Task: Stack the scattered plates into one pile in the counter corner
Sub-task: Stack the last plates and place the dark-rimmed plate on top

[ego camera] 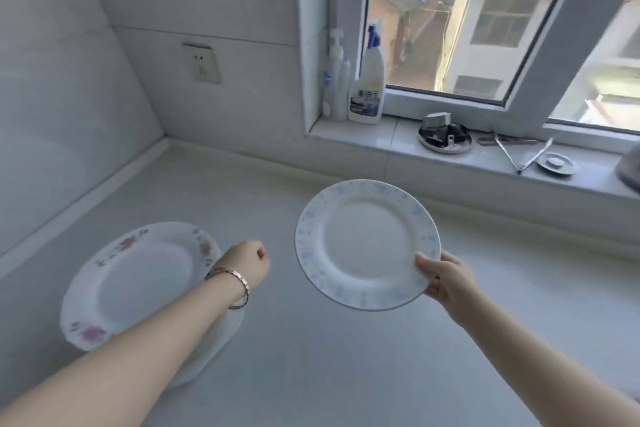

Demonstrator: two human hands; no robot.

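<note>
My right hand (446,279) grips the lower right rim of a white plate with a pale blue pattern (363,243), thumb on top. It holds the plate tilted above the counter (346,374). A white plate with pink flowers (138,281) lies at the left on top of at least one other white plate (221,333), a little way out from the counter corner (166,142). My left forearm crosses over that pile. My left hand (247,262) is curled into a fist just past the pile's right edge, with nothing visible in it.
A window sill (398,146) runs along the back right. On it stand a spray bottle (369,83) and pump bottles (336,80), then a metal dish with parts (445,139), tongs (519,152) and a drain plug (557,163). A wall socket (202,62) is above the corner.
</note>
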